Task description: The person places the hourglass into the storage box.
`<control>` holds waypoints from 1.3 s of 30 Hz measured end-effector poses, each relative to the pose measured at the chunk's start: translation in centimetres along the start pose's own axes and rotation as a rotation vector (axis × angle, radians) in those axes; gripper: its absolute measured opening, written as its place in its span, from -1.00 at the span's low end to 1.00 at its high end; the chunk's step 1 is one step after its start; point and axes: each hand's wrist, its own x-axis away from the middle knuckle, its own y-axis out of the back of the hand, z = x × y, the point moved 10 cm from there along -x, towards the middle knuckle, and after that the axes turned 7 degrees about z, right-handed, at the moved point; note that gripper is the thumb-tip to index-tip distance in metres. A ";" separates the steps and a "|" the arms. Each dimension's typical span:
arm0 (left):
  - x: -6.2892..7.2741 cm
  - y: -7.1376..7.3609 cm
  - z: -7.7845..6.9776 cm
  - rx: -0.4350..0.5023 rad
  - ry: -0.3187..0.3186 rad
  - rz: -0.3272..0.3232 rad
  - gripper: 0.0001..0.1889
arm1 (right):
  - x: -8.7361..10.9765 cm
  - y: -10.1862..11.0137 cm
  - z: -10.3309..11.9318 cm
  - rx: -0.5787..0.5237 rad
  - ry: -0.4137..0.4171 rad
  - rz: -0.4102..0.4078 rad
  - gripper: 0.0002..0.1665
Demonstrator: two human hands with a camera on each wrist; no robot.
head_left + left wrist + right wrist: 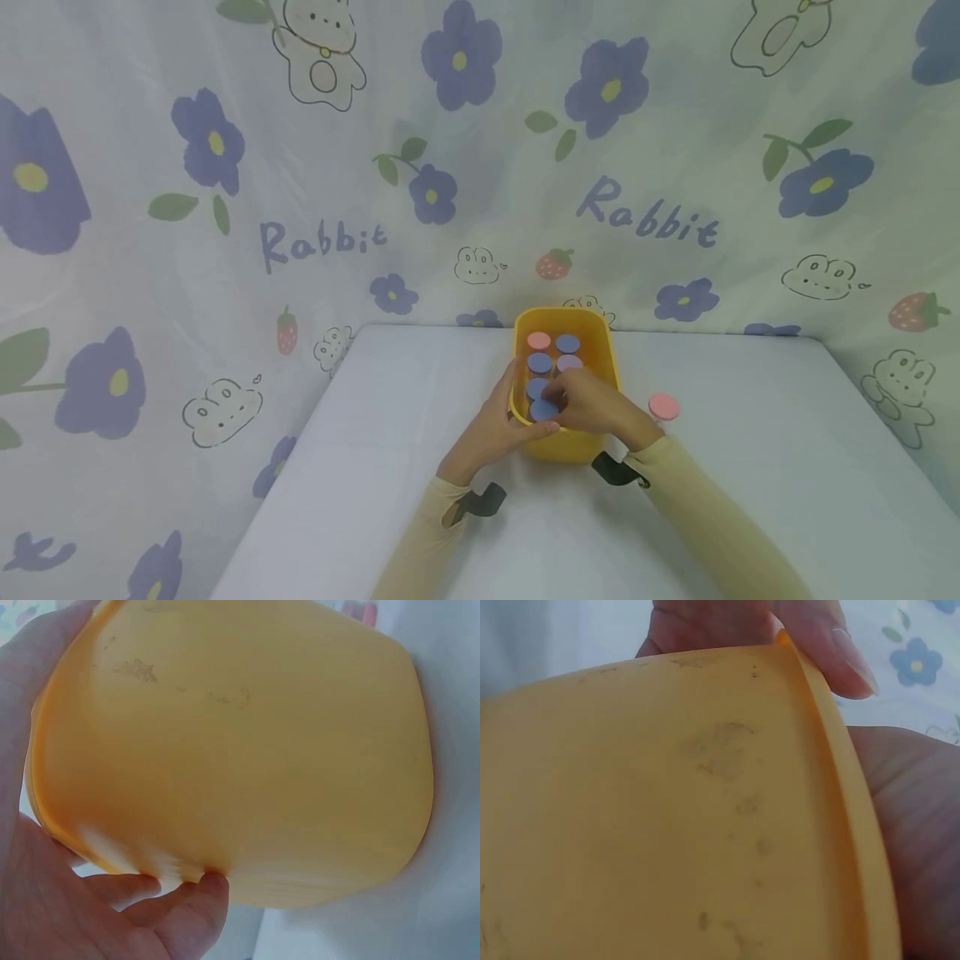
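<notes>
A yellow plastic bin (564, 446) stands on the white table, slightly tilted in how it appears. Inside it, round flat-topped pieces sit in two columns: a pink one (538, 341), a purple one (570, 362) and several blue ones (539, 362). My left hand (495, 429) grips the bin's near left corner, thumb along the near rim and fingers (191, 919) against the outer side wall. My right hand (592, 402) reaches over the right rim into the bin, fingertips down among the near pieces. What those fingertips hold, if anything, is hidden; the right wrist view shows mostly the bin's outer wall.
A pink round piece (663, 407) lies on the white table (750, 467) just right of the bin. Behind the table's far edge hangs a curtain (510, 167) printed with flowers and rabbits. Dark straps sit at both wrists.
</notes>
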 end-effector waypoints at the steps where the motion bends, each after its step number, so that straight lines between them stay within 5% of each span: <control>1: 0.0 0.0 0.0 -0.001 -0.003 -0.001 0.26 | -0.1 0.0 0.1 0.008 0.004 -0.001 -0.65; 13: 0.0 0.2 -0.1 -0.009 -0.012 -0.002 0.27 | -0.4 -0.1 0.2 0.035 0.009 0.009 -0.76; 32: 0.1 0.1 0.4 0.008 0.030 -0.002 0.24 | -0.5 -0.3 -0.3 -0.003 -0.041 0.003 -0.67; 39: 0.0 -0.1 0.2 0.009 -0.021 0.000 0.24 | -0.6 -0.5 -0.7 -0.004 -0.039 0.015 -0.73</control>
